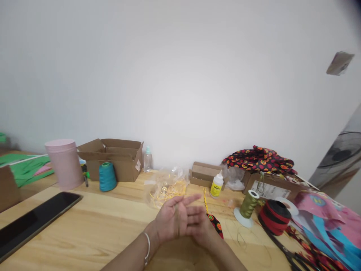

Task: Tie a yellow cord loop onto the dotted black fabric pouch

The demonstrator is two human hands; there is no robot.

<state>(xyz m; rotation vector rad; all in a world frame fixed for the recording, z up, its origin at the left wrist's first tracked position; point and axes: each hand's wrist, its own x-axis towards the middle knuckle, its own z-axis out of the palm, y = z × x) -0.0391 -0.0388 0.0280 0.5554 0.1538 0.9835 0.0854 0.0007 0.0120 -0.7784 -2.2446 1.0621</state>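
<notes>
My left hand (170, 220) is palm up above the front of the table, its fingers stretched to the right. Olive thread (177, 220) is looped across its palm. Against its fingers my right hand (203, 230) is curled; anything within its grasp is hidden. A spool of olive thread (248, 205) stands on a white base to the right, with loose strands on the wood. Just behind the right hand lies a piece of dark patterned fabric (216, 224) with a yellow cord (205, 201).
Behind my hands are a plastic bag with yellow cord (169, 188) and a glue bottle (216, 185). Scissors (287, 252) and a red-black spool (275, 217) lie right. Leftward are a phone (36, 222), a teal thread cone (107, 177), a pink canister (64, 165) and a cardboard box (113, 165).
</notes>
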